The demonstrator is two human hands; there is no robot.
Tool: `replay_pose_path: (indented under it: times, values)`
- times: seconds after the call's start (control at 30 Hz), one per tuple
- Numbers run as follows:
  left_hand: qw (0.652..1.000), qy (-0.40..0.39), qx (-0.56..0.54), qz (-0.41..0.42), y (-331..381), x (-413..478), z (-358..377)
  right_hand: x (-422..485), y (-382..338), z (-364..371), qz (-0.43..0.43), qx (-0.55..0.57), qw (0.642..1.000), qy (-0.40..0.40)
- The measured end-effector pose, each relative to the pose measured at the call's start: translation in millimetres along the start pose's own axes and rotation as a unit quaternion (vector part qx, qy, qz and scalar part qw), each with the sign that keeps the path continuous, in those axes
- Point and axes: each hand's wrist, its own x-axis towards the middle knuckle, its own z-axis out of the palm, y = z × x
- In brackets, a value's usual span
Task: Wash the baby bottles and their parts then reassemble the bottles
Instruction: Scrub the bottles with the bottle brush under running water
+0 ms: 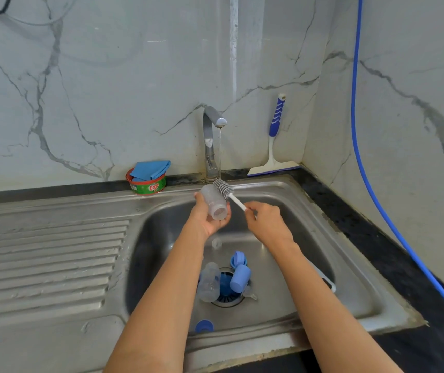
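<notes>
Head view: two clear bottles. One bottle (213,203) is gripped by the left hand (206,220), fingers curled round it, mouth toward the camera, held over the sink (323,211) near the one tap (210,135) and its thin stream. The right hand (268,224) pinches the handle of the single brush (225,187), whose bristles are just beside the bottle's base. The second bottle (209,282) lies by the drain. Three blue parts lie in the sink: cap (240,278), ring (238,259) and lid (204,325). There are two clear teats: teat (216,243) and second teat (250,293). On the desk (350,216) are one tub (145,185) and one squeegee (274,146).
</notes>
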Motion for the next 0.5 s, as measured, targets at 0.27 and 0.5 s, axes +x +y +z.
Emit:
replay_pose_path:
  times: [0.27,0.5]
  values:
    - [0.988,0.074,0.096,0.096,-3.5,-14.0,-20.9,-4.4,-5.6,2.1,-0.009,-0.012,0.998,-0.065]
    - [0.994,0.064,0.046,0.079,-11.0,-28.2,-36.7,-12.2,-10.9,10.0,-0.006,-0.025,0.995,-0.097]
